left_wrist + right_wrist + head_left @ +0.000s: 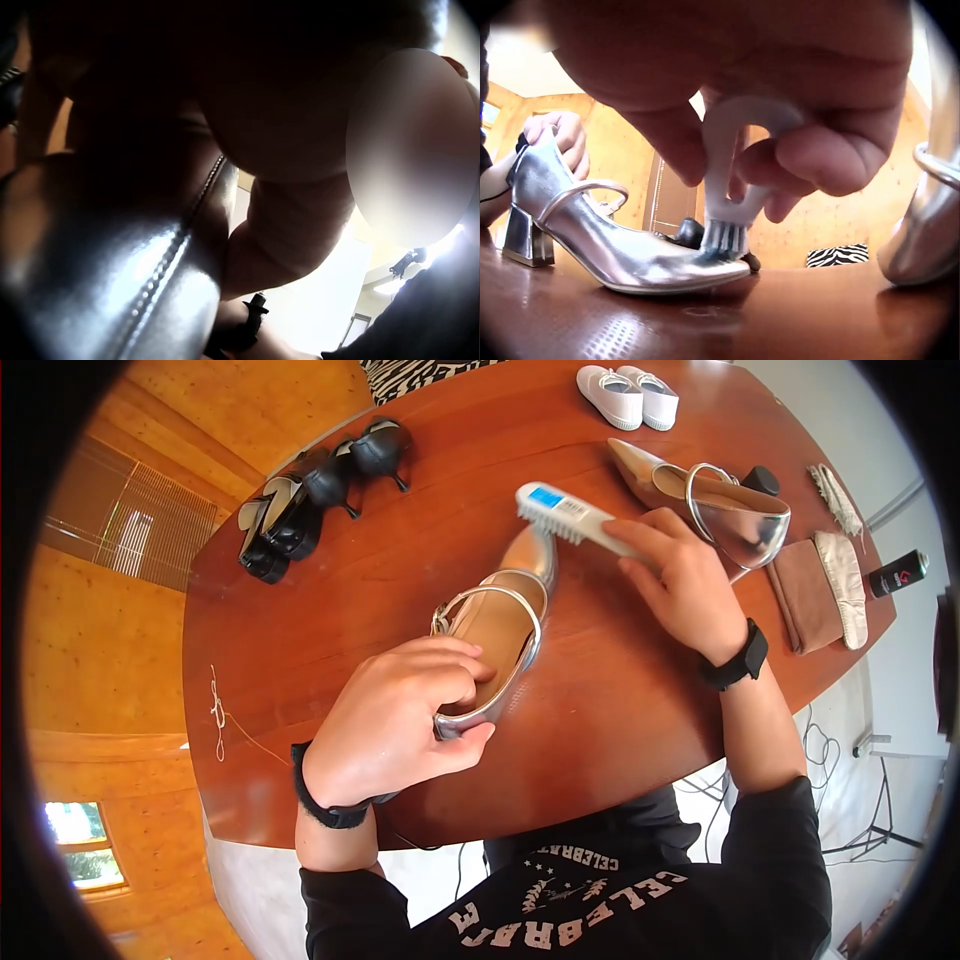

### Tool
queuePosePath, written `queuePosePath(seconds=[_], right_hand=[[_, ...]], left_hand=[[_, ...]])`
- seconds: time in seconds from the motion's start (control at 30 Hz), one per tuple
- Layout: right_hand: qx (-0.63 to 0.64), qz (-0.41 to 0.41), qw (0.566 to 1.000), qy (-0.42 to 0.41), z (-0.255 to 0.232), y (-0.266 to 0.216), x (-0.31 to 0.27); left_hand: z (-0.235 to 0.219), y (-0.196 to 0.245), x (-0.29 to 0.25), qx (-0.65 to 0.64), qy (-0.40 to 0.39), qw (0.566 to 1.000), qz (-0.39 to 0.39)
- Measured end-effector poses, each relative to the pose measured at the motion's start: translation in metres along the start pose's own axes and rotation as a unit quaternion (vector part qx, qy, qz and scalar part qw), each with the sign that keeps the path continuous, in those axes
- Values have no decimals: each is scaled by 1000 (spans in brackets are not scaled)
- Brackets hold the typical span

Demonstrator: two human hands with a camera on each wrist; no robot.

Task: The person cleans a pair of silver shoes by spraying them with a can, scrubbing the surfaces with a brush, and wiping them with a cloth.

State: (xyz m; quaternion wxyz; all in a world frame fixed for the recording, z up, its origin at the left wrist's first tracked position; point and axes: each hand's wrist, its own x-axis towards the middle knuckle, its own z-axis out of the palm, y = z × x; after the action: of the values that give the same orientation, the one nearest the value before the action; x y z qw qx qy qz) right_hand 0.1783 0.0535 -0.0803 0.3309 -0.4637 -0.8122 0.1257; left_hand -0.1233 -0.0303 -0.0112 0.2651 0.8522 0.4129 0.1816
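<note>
A silver strapped shoe with a block heel (540, 558) stands on the table in front of the person. The left hand (390, 695) grips it at the heel end, fingers inside the opening and thumb outside. In the right hand (682, 582) is a white scrub brush (590, 525) with a blue label, held by its loop handle. The right wrist view shows the brush's bristles (724, 237) on the pointed toe of the silver shoe (630, 251). Dark and close, the left wrist view shows the shoe's shiny surface (161, 277) with a beaded-looking seam.
The matching silver shoe (765, 532) stands at the right. White sneakers (612, 402) sit at the far edge, black heeled shoes (382, 452) at the far left. A brown cloth (803, 592), a pale cloth (842, 588) and a black can (898, 574) lie near the right edge.
</note>
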Motion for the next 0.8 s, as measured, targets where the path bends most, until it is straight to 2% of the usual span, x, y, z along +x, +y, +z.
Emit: queuePosePath(seconds=[0.13, 0.33, 0.5, 0.53, 0.57, 0.7, 0.8], right_hand=[[16, 0, 1000, 5, -1, 4, 2], [64, -50, 995, -66, -4, -2, 2], [22, 45, 997, -63, -7, 3, 2], [22, 63, 996, -65, -7, 3, 2], [20, 31, 998, -55, -6, 6, 1], [13, 38, 996, -84, -2, 5, 0], [5, 40, 998, -57, -2, 7, 0]], left_hand=[[-2, 0, -1, 2, -1, 1000, -6], [-10, -8, -3, -23, -12, 1000, -4], [-16, -11, -6, -27, -22, 999, -22], [-17, -10, -7, -27, -27, 999, -30], [-18, -8, -7, -26, -31, 998, -38], [-25, 0, -8, -11, -22, 997, -70], [-34, 4, -13, -31, -45, 981, -188]])
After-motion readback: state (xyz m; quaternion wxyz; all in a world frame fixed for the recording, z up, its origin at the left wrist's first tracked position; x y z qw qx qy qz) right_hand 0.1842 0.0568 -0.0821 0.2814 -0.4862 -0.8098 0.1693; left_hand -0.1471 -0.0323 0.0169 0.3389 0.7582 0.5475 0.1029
